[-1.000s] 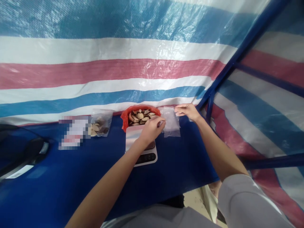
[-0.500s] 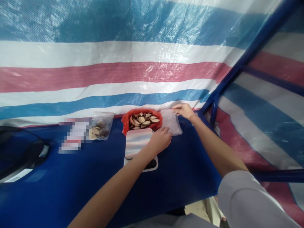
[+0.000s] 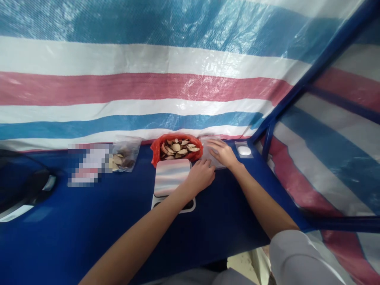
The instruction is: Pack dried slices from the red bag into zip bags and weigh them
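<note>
A person's right hand [image 3: 223, 153] lies open, fingers extended, over a clear plastic bag [image 3: 219, 164] on a blue surface [image 3: 118, 213]; the left hand [image 3: 202, 175] curls at the bag's near edge, whether gripping it one cannot tell. Just beside, a red bag [image 3: 155, 151] holds pale, dark-edged slices [image 3: 176, 147] behind a scale [image 3: 172, 178]. A small packet [image 3: 244, 151] lies to the right.

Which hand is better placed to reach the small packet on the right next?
The right hand, probably: it's over the clear plastic bag and nearer the packet; the left hand is farther left, its forearm crossing the digital scale.
</note>
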The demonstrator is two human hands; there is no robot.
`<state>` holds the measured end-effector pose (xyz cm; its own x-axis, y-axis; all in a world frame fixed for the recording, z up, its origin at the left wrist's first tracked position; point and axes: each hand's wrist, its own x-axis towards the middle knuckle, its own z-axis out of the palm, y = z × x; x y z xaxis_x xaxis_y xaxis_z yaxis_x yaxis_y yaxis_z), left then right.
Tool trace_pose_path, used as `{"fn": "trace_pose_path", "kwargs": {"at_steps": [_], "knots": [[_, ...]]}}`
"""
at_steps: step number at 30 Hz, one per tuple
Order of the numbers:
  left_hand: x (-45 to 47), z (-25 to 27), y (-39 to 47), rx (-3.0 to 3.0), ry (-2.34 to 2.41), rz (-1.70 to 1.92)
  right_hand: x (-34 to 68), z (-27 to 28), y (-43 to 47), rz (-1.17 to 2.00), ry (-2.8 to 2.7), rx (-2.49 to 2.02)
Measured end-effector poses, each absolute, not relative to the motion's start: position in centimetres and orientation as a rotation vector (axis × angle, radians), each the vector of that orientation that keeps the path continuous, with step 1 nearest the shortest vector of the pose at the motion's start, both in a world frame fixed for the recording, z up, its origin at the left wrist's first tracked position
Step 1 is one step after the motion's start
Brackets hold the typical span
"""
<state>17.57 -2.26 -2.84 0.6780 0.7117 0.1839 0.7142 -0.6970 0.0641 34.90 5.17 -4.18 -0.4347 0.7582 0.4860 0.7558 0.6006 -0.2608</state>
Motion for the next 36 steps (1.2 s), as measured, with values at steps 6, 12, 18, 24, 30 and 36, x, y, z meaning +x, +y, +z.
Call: {"fn": "trace_pose_path", "kwargs": {"at_steps": [6,12,18,24,30,36], "knots": [[17.2,-3.2,-2.4,-2.878,-1.215,-0.274,35.0,-5.8,6.7,0.054,-2.409,-1.137],[16.9,-3.1,-2.5,-2.883,-1.213,-0.235,35.3,-6.3,7.0,0.002,-2.507,-1.054],[17.0,-2.7,-2.5,-2.895,-1.249,-0.244,35.4,-5.7,7.5,0.019,-2.494,-1.025],[16.0,-1.5,-2.8,-2.849,-1.227,-0.442,35.7,-2.6,5.5,0.076,-2.244,-1.024],[11.3,-0.7,-3.4,-2.713,-1.295,-0.770,34.6,-2.7,0.6,0.047,-2.210,-1.008],[3.8,-1.4,-4.8,-2.481,-1.534,-0.976,32.2,-4.9,-3.5,-0.042,-2.257,-1.238]]}}
